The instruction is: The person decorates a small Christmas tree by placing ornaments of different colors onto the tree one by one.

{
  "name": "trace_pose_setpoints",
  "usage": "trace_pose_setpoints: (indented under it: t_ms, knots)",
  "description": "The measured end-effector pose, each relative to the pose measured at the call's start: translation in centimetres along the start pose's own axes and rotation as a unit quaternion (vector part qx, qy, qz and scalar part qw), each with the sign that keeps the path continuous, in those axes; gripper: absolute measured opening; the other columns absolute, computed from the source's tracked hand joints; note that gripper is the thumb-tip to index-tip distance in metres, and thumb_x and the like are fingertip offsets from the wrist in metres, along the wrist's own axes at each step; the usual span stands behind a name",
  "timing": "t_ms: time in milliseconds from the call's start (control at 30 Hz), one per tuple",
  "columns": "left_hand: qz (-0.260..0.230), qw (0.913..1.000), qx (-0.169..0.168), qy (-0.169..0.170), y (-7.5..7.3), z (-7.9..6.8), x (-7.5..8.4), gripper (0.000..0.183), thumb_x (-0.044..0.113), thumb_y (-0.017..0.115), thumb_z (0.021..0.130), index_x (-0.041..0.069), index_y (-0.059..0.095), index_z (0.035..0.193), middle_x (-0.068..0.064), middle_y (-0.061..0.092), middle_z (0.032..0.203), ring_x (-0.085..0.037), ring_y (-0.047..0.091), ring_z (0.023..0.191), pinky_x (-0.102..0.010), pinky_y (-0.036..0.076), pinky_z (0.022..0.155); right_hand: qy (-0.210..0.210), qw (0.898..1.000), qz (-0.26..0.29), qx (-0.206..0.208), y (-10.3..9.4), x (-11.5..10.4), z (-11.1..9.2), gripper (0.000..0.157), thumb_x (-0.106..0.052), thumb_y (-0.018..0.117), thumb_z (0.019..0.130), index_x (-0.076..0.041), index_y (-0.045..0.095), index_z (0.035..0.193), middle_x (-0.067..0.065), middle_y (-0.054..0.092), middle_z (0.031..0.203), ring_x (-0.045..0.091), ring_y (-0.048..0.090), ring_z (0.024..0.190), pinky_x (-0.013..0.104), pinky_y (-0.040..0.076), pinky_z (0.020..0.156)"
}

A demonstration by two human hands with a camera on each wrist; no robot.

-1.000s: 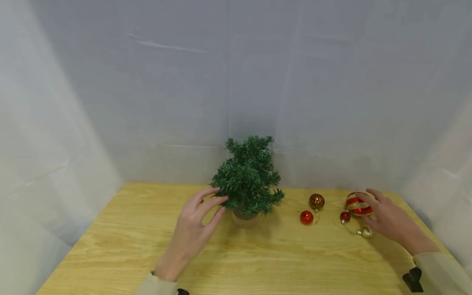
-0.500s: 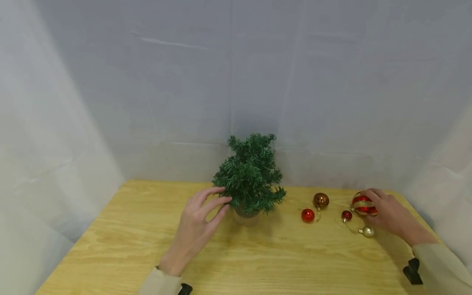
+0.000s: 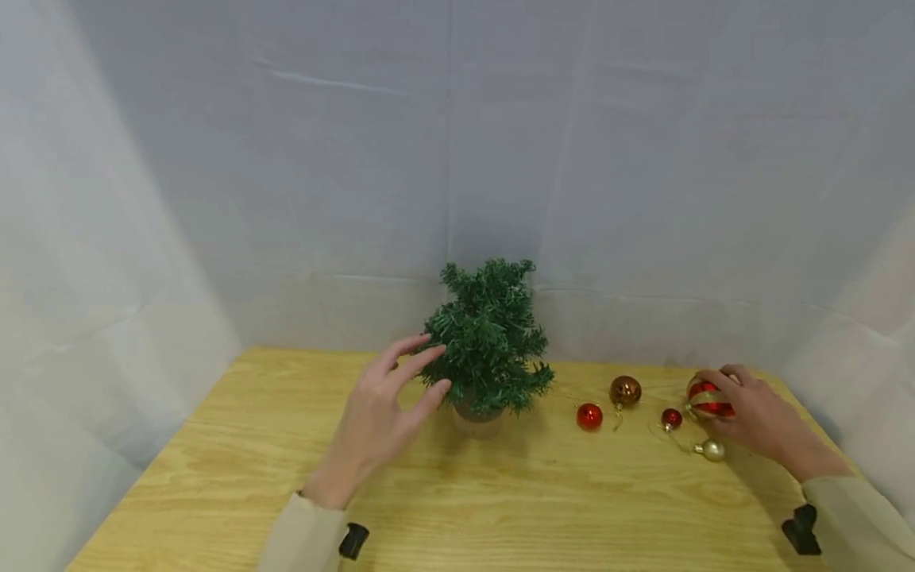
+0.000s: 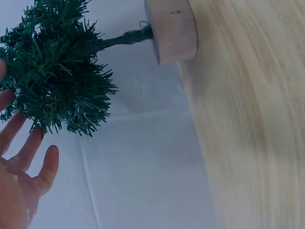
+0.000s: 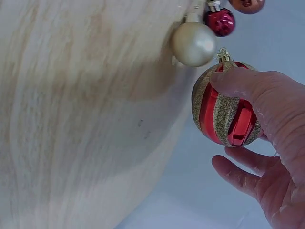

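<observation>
1. Step in hand, as I read it: pick-up of the striped ball [image 5: 221, 114]. Grasp looks made or close to it; can't tell if the ball bears on the table [image 3: 536, 492] or hangs just off it.
2. Ball location: near the table's far right corner, rightmost of the loose baubles.
3. Right hand [image 3: 761, 417]: grasping the striped ball, thumb across one face, fingers round the other side. Squeeze force: can't tell.
4. Left hand [image 3: 375, 413]: holding nothing, fingers spread at the left side of the tree [image 3: 486, 338]. Contact with the branches unclear.
5. Tree: upright on its round base [image 4: 174, 31], close to the far edge, around mid-span.
6. Neighbours: dark red bauble [image 3: 670, 418] and gold bauble [image 3: 713, 450] near the ball; red bauble [image 3: 589, 416] and copper bauble [image 3: 625, 391] further from the right edge.
7. Next move, my call: secure the pinch, lift straight up clear of the neighbours, leave the gold cap [image 5: 224, 56] free. Round and glossy, so a slip could roll it off the right or far edge.
</observation>
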State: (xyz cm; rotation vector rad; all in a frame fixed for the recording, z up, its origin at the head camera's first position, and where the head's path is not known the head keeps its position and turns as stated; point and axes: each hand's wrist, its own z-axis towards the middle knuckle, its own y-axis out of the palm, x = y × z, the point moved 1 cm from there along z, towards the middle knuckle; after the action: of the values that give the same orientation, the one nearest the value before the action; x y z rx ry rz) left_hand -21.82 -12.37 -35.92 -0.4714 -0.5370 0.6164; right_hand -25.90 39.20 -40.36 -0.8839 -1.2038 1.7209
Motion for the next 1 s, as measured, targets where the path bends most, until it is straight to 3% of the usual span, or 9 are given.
trace_pose_setpoints:
  t_ms: [267,433,800,933,1000]
  knots:
    - [0.01,0.9994,-0.034,-0.007,-0.1,-0.8,0.0,0.056,0.032,0.081,0.087,0.016,0.065,0.138,-0.007,0.063,0.141,-0.032,0.063,0.126,-0.059,0.052,0.097,0.003,0.999,-0.016,0.037,-1.6,-1.0,-0.3,0.072,-0.013,0.089,0.075,-0.002,0.054,0.136,0.031,0.053,0.123,0.047,0.064,0.089,0.056,0.056,0.066]
    - [0.006,0.9994,-0.033,-0.006,-0.2,-0.9,0.2,0.056,0.031,0.081,0.087,0.017,0.065,0.139,-0.006,0.063,0.141,-0.03,0.063,0.125,-0.058,0.053,0.094,-0.026,0.995,-0.022,0.099,-2.4,-2.5,-0.5,0.076,-0.011,0.09,0.07,-0.002,0.055,0.137,0.028,0.054,0.122,0.04,0.065,0.083,0.049,0.054,0.058]
    - [0.018,0.9993,-0.027,0.017,-0.3,-0.8,0.8,0.053,0.028,0.081,0.087,0.018,0.067,0.137,-0.006,0.065,0.138,-0.028,0.064,0.12,-0.053,0.054,0.092,-0.078,0.981,-0.029,0.177,-3.3,-5.7,-0.5,0.078,-0.012,0.091,0.066,-0.008,0.059,0.137,0.023,0.058,0.123,0.038,0.067,0.081,0.048,0.053,0.057]
    - [0.023,0.999,-0.024,0.03,-0.2,-0.9,0.9,0.053,0.027,0.082,0.085,0.017,0.068,0.135,-0.007,0.065,0.136,-0.028,0.064,0.12,-0.054,0.055,0.092,-0.082,0.98,-0.028,0.182,-3.6,-6.5,-0.7,0.076,-0.016,0.09,0.069,-0.01,0.059,0.138,0.021,0.059,0.125,0.037,0.067,0.083,0.045,0.052,0.055]
    - [0.025,0.9989,-0.023,0.033,-0.2,-1.0,1.0,0.053,0.027,0.082,0.085,0.017,0.068,0.135,-0.007,0.066,0.136,-0.029,0.065,0.119,-0.054,0.055,0.092,-0.086,0.979,-0.027,0.18,-3.8,-6.9,-0.7,0.072,-0.027,0.089,0.077,-0.01,0.058,0.14,0.021,0.059,0.126,0.036,0.067,0.084,0.043,0.052,0.054]
